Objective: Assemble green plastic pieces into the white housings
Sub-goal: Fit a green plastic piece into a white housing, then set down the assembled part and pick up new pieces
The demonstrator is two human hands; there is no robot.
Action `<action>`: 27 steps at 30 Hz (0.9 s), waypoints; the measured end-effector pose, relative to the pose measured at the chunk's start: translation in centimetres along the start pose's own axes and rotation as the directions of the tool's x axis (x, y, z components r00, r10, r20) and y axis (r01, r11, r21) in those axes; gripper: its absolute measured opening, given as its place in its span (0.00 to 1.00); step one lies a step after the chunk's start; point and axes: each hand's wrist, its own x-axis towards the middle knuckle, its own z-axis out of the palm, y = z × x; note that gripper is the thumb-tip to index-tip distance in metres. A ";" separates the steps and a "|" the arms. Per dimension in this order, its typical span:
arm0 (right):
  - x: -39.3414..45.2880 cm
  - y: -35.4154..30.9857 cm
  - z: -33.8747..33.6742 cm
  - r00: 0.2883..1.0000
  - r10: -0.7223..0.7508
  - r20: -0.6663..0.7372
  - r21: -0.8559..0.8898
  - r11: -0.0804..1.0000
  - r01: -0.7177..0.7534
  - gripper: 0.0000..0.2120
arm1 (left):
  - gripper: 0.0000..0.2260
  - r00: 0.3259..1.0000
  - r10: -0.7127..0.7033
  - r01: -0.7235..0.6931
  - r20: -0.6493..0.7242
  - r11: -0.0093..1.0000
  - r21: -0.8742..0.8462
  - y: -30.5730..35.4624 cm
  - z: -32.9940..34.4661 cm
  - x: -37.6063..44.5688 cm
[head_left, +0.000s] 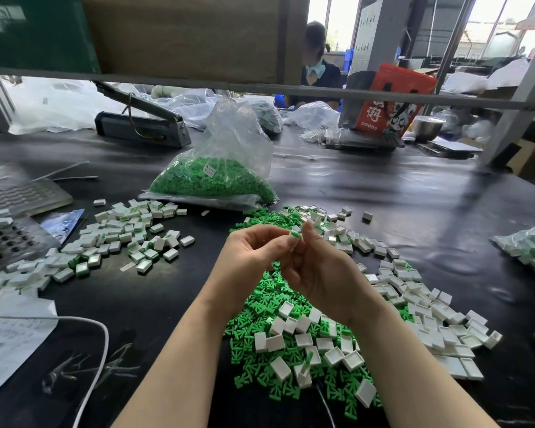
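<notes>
Head view: both hands meet above the middle of the dark surface [383, 193]. The left hand [250, 251] has its fingers curled toward the right hand [318, 273], and between the fingertips of the two sits a small part showing a green piece [294, 234] at its top. The grip of each hand is closed on this one part; whether the green piece is fully seated in a white housing there I cannot tell, since the fingers cover most of it.

At 9 o'clock from the hands lies a spread of finished housings [118, 239], many with green showing at an edge; this looks like the done pile. Below the hands, toward 6 o'clock, a heap of loose green pieces [260, 344] is mixed with empty white housings [430, 307] that run on to 4 o'clock. At 12 o'clock a clear bag [217, 177] holds many more green pieces, and at 3 o'clock another bag [528, 245] holds white and green parts.

Judging by this, a good share is assembled, yet the unfilled stock is larger, so much remains.
</notes>
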 end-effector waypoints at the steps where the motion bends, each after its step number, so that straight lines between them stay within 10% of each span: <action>1: 0.1 0.0 -0.1 1.000 -0.001 -0.027 -0.050 0.999 0.000 0.22 | 0.02 0.999 -0.020 0.020 -0.026 1.000 -0.005 -0.1 -0.1 0.0; 6: -0.1 -0.3 -1.5 0.946 -0.148 -0.288 -0.560 0.828 -0.042 0.19 | 0.05 0.885 -0.394 0.287 -0.247 0.881 -0.376 -0.4 -1.7 0.6; 12: -0.8 -1.2 -4.2 0.857 -0.335 -0.390 -0.874 0.427 -0.231 0.11 | 0.07 0.715 -0.613 0.166 -0.335 0.615 -0.771 -0.8 -5.7 1.1; 18: -2.3 -3.0 -7.3 0.718 -0.442 -0.538 -0.835 0.164 -0.524 0.04 | 0.11 0.648 -0.681 0.005 -0.341 0.451 -0.892 -2.0 -8.6 1.7; 27: -2.3 -2.5 -7.5 0.693 -0.542 -0.476 -0.794 -0.074 -0.604 0.07 | 0.15 0.694 -0.580 -0.265 -0.426 0.344 -0.901 -1.8 -9.5 1.5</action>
